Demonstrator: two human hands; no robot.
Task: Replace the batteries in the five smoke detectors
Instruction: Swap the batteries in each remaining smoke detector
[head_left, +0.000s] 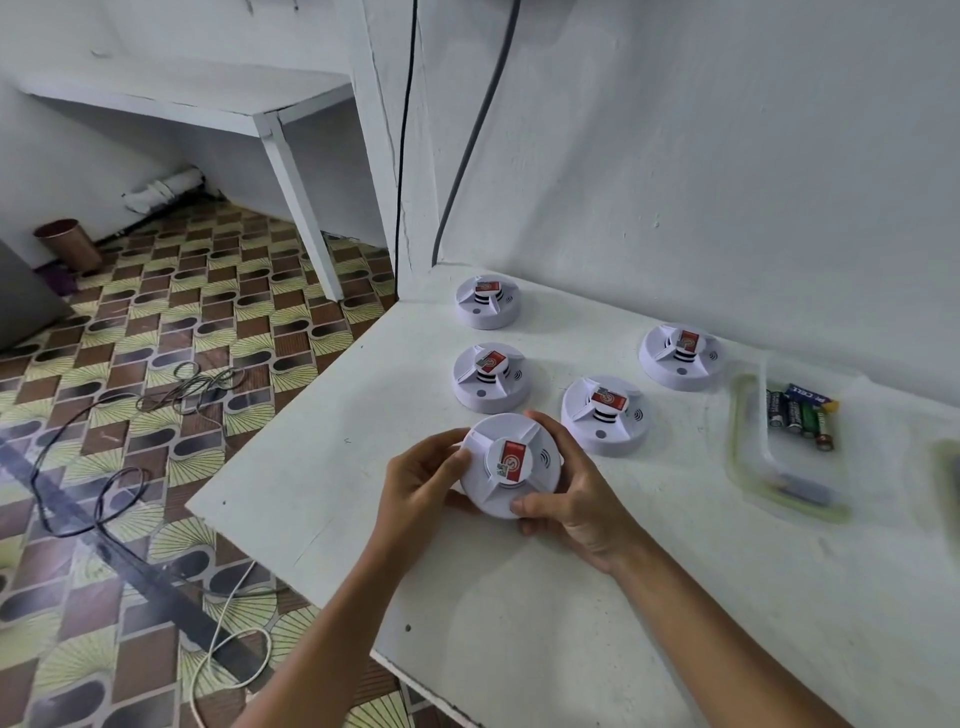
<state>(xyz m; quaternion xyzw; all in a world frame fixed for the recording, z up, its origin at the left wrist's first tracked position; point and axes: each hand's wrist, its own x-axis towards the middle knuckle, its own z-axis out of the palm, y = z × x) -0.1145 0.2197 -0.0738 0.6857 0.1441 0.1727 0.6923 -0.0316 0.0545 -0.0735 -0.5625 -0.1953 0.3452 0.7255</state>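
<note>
Both hands clasp one detector (511, 465) at the table's (519, 597) near edge, left hand (423, 480) and right hand (569, 506) curled around its rim; counter-twisting should free the base; four detectors (605, 414) wait beside batteries (800, 415).

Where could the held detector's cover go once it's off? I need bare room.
Bare counter lies nearest the person, below the hands and held detector. It is crowded between the four other detectors and around the tray of batteries.
</note>
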